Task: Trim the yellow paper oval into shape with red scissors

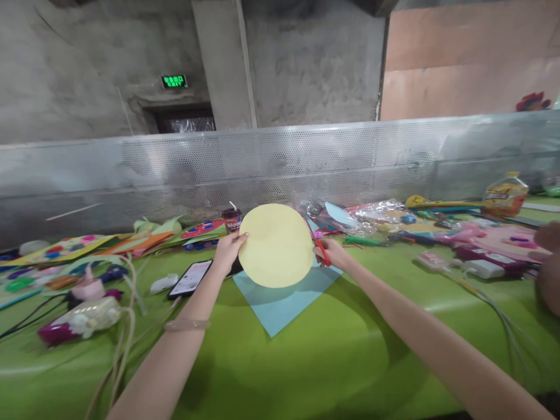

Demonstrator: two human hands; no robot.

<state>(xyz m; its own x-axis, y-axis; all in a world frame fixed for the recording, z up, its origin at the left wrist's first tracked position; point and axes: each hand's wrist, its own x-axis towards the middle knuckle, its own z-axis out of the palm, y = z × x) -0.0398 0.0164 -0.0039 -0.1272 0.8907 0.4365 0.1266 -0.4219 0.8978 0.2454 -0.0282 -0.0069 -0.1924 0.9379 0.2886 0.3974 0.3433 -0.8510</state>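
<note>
My left hand (230,252) pinches the left edge of a round yellow paper disc (275,245) and holds it up, tilted, over the green table. My right hand (333,254) is closed on red-handled scissors (322,251) at the disc's right edge. Under the disc a light blue paper sheet (282,302) lies flat on the table. A black phone (191,278) with a lit screen lies just left of my left wrist.
Craft clutter lines the table's (306,361) far edge: coloured paper cut-outs (131,240), a small jar (231,220), plastic bags (376,213), a yellow bottle (505,195), pink packets (490,248). Cords trail at left. Another person's hand (549,262) shows at the right edge. A perforated metal wall stands behind.
</note>
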